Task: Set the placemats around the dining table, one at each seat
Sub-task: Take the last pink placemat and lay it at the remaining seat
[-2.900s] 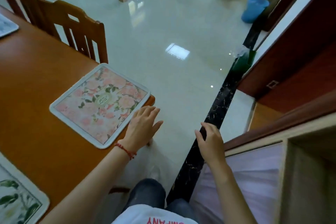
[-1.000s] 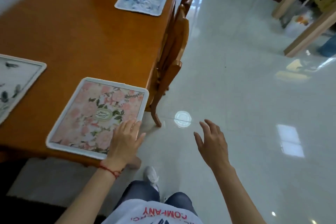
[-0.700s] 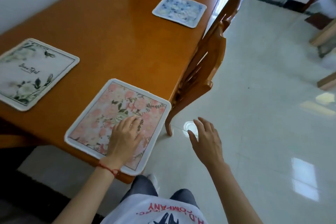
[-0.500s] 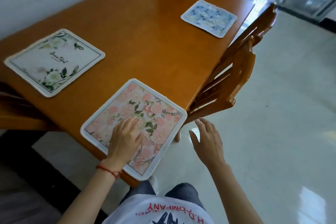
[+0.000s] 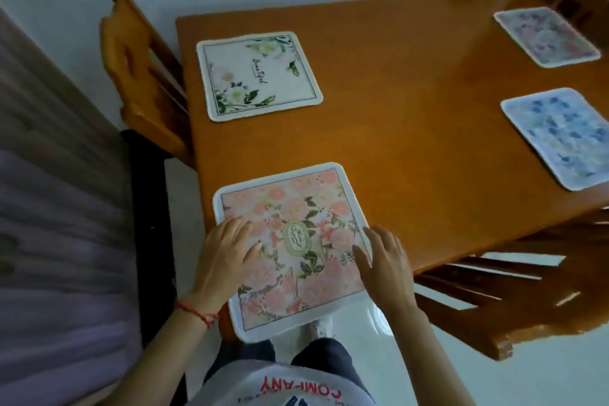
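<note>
A pink floral placemat lies at the near corner of the orange wooden table, its near edge hanging past the table's rim. My left hand rests flat on the mat's left part with fingers straight. My right hand touches the mat's right edge, fingers relaxed. A white mat with green leaves lies at the far left seat. A blue mat and a purple mat lie along the right side.
A wooden chair stands at the table's left end against a white wall. Another chair is tucked in at the right, close to my right arm. A grey-purple surface fills the left. White tiled floor lies below.
The view has swung round to face the table's corner. My right hand has come from the air onto the pink mat's right edge. My left hand has stayed on the mat.
</note>
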`<state>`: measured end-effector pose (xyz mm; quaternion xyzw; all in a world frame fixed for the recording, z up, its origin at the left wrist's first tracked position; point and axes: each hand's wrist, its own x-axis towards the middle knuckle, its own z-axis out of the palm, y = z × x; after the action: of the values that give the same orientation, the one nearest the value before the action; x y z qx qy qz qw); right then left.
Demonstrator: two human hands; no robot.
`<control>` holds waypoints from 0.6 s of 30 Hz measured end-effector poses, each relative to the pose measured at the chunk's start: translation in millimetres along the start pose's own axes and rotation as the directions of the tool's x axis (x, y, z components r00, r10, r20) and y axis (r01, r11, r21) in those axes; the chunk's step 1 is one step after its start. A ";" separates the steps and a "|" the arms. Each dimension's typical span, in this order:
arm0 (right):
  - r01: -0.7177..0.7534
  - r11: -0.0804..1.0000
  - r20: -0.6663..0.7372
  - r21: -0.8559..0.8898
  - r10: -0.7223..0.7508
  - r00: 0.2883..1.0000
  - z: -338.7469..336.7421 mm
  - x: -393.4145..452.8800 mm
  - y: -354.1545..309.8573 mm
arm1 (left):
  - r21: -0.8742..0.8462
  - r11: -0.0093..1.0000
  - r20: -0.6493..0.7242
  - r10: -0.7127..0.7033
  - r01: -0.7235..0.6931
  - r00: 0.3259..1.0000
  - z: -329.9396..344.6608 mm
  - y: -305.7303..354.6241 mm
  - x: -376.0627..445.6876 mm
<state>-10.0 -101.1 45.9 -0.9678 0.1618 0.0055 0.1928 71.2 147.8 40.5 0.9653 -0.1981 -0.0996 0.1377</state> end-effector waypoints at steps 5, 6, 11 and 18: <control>0.162 0.986 0.074 -0.024 -0.160 0.984 -5.1 35.3 22.2 | -0.059 0.980 -0.050 -0.194 0.191 0.980 15.7 13.9 -12.0; 0.181 0.983 0.090 -0.022 -0.179 0.980 -5.8 39.9 24.6 | -0.072 0.973 -0.058 -0.225 0.221 0.973 18.8 16.8 -14.7; 0.211 0.978 0.184 -0.007 -0.206 0.961 -2.5 53.4 37.3 | -0.207 0.909 -0.070 -0.383 0.362 0.921 33.6 25.4 -22.3; 0.085 0.995 0.254 0.048 -0.095 0.962 14.4 68.3 46.0 | -0.408 0.776 -0.015 -0.532 0.481 0.847 49.1 20.2 -14.2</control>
<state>41.0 -157.2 10.5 -0.9616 0.0914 0.1187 0.2298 39.1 124.7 2.3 0.9401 0.1023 -0.1074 0.3070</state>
